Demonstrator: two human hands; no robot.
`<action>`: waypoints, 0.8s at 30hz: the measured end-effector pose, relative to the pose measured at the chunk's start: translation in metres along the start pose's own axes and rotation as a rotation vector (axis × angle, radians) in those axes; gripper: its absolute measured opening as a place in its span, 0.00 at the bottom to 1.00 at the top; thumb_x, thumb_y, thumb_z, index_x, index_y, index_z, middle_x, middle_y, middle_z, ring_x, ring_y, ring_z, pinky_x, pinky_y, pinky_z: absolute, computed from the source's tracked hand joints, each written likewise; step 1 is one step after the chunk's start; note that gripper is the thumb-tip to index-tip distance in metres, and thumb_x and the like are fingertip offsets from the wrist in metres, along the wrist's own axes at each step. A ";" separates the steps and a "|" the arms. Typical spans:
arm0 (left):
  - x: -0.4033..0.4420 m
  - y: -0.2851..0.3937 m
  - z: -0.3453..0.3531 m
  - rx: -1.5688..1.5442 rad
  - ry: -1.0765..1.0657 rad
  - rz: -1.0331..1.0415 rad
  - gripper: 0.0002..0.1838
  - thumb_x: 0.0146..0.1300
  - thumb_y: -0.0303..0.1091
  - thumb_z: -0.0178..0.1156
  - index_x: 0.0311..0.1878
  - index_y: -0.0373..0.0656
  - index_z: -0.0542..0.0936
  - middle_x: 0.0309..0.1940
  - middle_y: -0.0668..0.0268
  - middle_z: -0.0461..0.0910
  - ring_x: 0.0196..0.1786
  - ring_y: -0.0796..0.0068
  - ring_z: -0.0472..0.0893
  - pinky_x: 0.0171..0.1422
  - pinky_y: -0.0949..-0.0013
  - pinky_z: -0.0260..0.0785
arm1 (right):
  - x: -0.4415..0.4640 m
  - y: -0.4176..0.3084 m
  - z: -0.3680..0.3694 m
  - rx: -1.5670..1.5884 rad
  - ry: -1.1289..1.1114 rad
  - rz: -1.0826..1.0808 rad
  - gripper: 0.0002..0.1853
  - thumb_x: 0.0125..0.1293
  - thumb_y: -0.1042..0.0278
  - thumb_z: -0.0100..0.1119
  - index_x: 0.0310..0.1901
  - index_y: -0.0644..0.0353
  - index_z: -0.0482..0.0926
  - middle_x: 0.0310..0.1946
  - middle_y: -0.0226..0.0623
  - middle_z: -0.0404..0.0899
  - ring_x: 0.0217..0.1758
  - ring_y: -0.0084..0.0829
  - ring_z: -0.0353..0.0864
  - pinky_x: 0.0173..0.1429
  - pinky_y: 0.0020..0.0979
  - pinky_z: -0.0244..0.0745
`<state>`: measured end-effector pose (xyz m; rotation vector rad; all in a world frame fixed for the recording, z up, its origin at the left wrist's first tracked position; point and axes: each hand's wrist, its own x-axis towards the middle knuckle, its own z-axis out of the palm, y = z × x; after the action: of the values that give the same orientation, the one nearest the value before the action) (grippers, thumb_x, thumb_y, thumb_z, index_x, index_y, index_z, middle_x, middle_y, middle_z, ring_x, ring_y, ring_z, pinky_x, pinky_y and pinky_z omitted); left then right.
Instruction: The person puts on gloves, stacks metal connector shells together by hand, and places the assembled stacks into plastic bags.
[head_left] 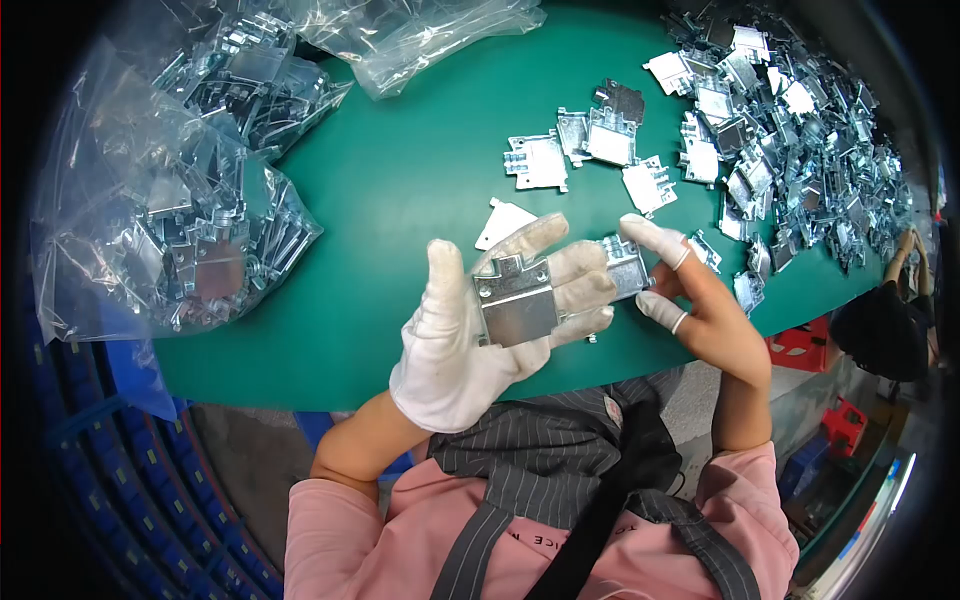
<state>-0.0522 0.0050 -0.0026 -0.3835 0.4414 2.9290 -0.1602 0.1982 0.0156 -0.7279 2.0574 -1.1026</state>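
Note:
My left hand [450, 350], in a white glove, is palm up with its fingers spread. A flat stamped metal plate [520, 312] with notched edges and small holes rests across its palm and fingers. My right hand [700, 300] wears white finger covers on the thumb and a finger. Between those two fingertips is a second metal plate [628, 268], just beyond the left fingertips. Part of it is hidden behind the left fingers. Beyond the left hand a loose metal plate [503, 222] lies on the green tabletop [400, 190].
A big heap of metal plates [790, 150] covers the right side of the table. Several loose plates [538, 160] lie mid-table. Clear plastic bags [180, 240] of plates stand at left. Blue bins [130, 490] are below left; another person [885, 325] is at far right.

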 end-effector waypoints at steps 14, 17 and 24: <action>-0.006 -0.003 -0.012 -0.167 -0.137 0.135 0.29 0.61 0.50 0.52 0.58 0.38 0.62 0.56 0.51 0.66 0.60 0.55 0.66 0.67 0.51 0.55 | 0.054 -0.146 -0.107 -0.859 1.114 -0.927 0.21 0.56 0.74 0.57 0.54 0.56 0.71 0.51 0.40 0.70 0.52 0.37 0.68 0.56 0.33 0.63; -0.005 -0.001 -0.010 -0.171 -0.183 0.139 0.29 0.62 0.49 0.51 0.58 0.38 0.63 0.56 0.52 0.67 0.60 0.55 0.66 0.67 0.51 0.55 | 0.089 -0.190 -0.153 -1.059 1.317 -1.117 0.18 0.59 0.70 0.54 0.52 0.56 0.72 0.48 0.41 0.72 0.52 0.41 0.68 0.59 0.36 0.60; -0.007 -0.002 -0.007 -0.087 -0.109 0.171 0.32 0.60 0.52 0.52 0.59 0.37 0.62 0.53 0.52 0.69 0.57 0.57 0.69 0.65 0.54 0.60 | 0.174 -0.235 -0.273 -0.978 0.803 -0.908 0.08 0.59 0.69 0.50 0.34 0.62 0.78 0.29 0.34 0.79 0.33 0.31 0.75 0.39 0.32 0.68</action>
<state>-0.0440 0.0036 -0.0073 -0.2049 0.3484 3.1240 -0.4425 0.0878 0.2762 -2.1225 3.0970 -0.7914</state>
